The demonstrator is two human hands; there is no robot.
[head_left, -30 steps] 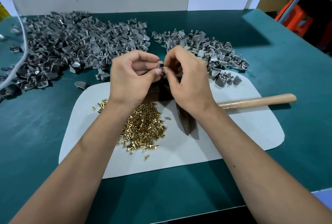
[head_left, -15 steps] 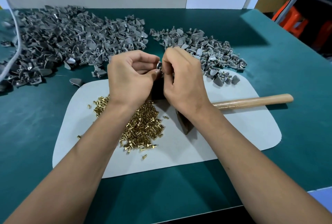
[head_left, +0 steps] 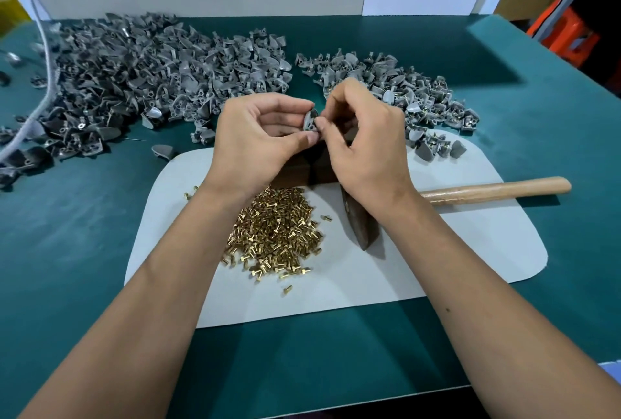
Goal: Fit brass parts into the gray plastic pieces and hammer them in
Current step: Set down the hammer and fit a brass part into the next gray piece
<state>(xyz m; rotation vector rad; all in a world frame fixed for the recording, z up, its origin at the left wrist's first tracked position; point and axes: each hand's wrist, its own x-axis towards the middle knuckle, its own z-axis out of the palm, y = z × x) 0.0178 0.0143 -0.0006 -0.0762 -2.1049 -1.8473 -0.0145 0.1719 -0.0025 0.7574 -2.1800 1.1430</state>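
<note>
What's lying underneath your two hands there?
A dark block and the hammer on the white mat; the hammer's head is partly covered by the right hand.

We see a teal green table top (head_left: pixel 84 250) under a plain white rounded mat (head_left: pixel 453 250), shiny golden brass parts (head_left: pixel 275 233) near us, dull gray plastic pieces (head_left: pixel 151 75) heaped far left, and a pale tan wooden hammer handle (head_left: pixel 497 188) at right

left hand (head_left: pixel 262 139) and right hand (head_left: pixel 364 143) pinching gray piece (head_left: pixel 309 119), above brass parts (head_left: pixel 275 233)
</note>
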